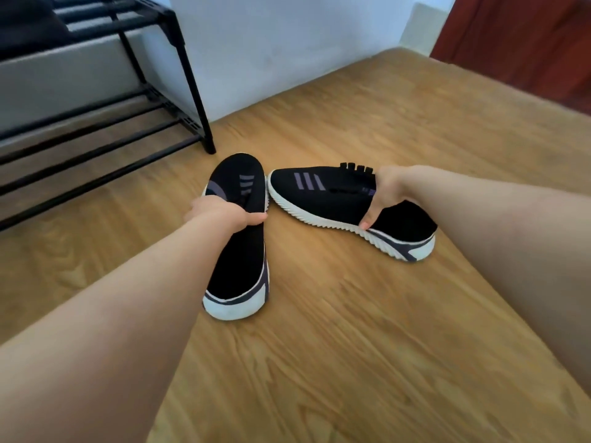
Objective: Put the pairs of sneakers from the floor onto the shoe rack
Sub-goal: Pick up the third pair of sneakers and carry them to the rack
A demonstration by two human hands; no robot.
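Two black sneakers with white soles and purple stripes are on the wooden floor. My left hand (224,214) grips the left sneaker (238,251) across its middle; its toe points away from me and its heel is nearest me. My right hand (383,193) is closed on the collar of the right sneaker (329,193), which lies crosswise with its toe pointing left. The toes of the two sneakers almost touch. The black metal shoe rack (179,39) stands at the upper left, its nearest leg just beyond the left sneaker.
The lower tier of the rack is bare bars (96,145) close to the floor. A dark item (25,24) lies on the upper tier at the far left. A white wall (287,43) runs behind, and a red curtain (527,36) hangs at the upper right.
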